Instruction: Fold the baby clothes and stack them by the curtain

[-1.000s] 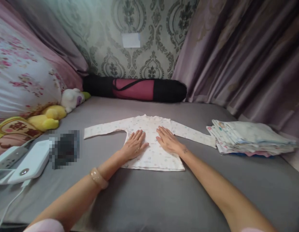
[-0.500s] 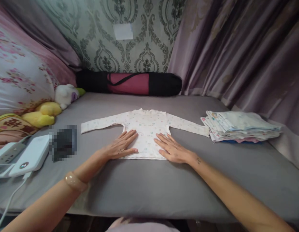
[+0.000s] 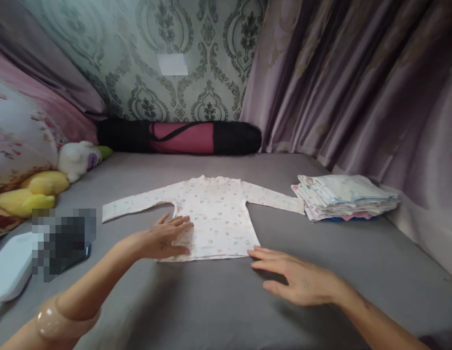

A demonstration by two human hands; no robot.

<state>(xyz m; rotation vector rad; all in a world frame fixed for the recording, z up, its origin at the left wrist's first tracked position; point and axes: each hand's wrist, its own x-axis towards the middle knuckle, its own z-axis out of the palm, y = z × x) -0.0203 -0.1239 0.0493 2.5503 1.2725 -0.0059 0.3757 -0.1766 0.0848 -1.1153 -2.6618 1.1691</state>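
Observation:
A small white long-sleeved shirt [image 3: 214,218] with a faint print lies spread flat on the grey bed sheet [image 3: 211,311], collar away from me and both sleeves stretched sideways. My left hand [image 3: 167,238] is open over the shirt's lower left side, fingers spread; whether it presses on the cloth I cannot tell. At the lower right corner of the hem is my right hand [image 3: 295,274], open, its fingertips at the cloth's edge and its palm over the sheet. A bangle [image 3: 65,318] circles my left wrist.
A stack of folded clothes [image 3: 350,197] sits at the right, beside the right sleeve's cuff. At left are a white power bank [image 3: 12,265], a blurred-out dark object [image 3: 65,243] and plush toys [image 3: 39,189]. A black and red long bag [image 3: 182,137] lies along the wall.
My right hand has slid off the shirt's front toward me and right, to the hem corner. My left hand has shifted slightly on the left side. The view has moved a little.

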